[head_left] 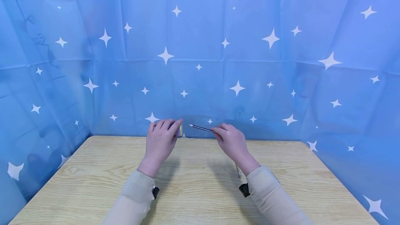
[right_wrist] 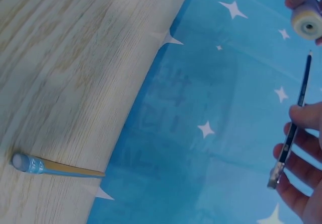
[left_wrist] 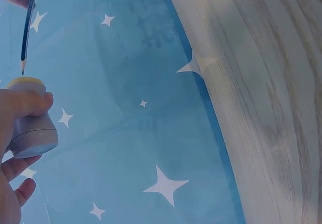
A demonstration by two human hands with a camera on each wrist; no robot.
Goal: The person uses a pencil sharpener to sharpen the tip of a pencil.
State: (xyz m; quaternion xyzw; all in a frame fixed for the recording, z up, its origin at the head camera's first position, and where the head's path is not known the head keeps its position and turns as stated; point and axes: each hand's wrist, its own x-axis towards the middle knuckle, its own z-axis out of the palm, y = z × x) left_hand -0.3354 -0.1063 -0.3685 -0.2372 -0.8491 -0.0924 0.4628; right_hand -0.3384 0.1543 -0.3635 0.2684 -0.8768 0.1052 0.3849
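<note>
My left hand [head_left: 160, 138] grips a small rounded pencil sharpener [left_wrist: 34, 138], greyish purple with a yellow end. In the right wrist view, a round hole shows in the yellow end of the sharpener [right_wrist: 306, 21]. My right hand [head_left: 231, 143] pinches a dark pencil [head_left: 201, 128] between thumb and fingers. Its bare-wood tip points left at the sharpener, with a small gap between them. The silver eraser end of this pencil [right_wrist: 288, 148] lies against the fingers in the right wrist view. Both hands are raised above the table's far edge.
A second pencil [right_wrist: 65, 168], yellowish and blue-grey with an eraser end, lies on the wooden table [head_left: 193, 183] near my right wrist. Blue cloth with white stars [head_left: 200, 44] hangs behind the table and along both sides.
</note>
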